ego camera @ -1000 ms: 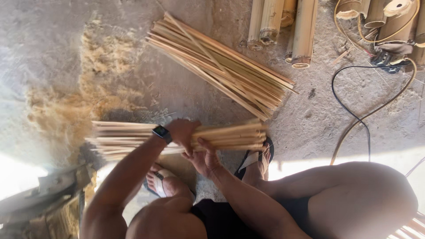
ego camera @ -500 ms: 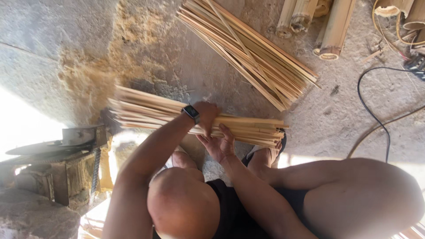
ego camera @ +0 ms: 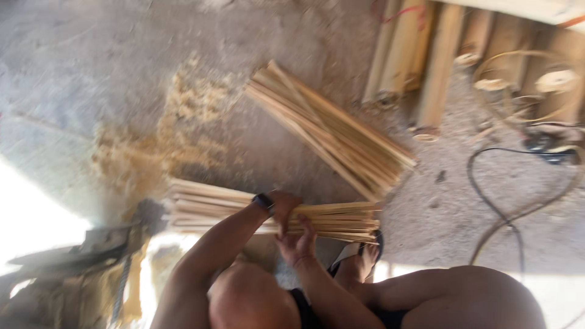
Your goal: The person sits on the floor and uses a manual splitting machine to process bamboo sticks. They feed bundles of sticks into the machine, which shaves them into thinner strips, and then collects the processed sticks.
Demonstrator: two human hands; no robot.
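Observation:
A bundle of thin pale bamboo strips (ego camera: 213, 207) lies crosswise just above the concrete floor in front of my knees. My left hand (ego camera: 284, 203), with a black watch on its wrist, is closed over the top of the bundle near its middle. My right hand (ego camera: 298, 242) comes up from below. Its fingers press against the near side of the same bundle, right beside the left hand. The strips under both hands are hidden.
A second, larger pile of bamboo strips (ego camera: 332, 131) lies diagonally on the floor beyond. Thick bamboo poles (ego camera: 439, 67) lie at the top right, with a black cable (ego camera: 509, 210) looping below them. Sawdust (ego camera: 152, 146) spreads at left. A blurred metal tool (ego camera: 91, 250) sits lower left. My sandalled foot (ego camera: 359, 259) is under the bundle.
The view has swung, so the floor and piles shift in the frame. Both hands stay on the bundle, which has slid slightly rightward relative to my body.

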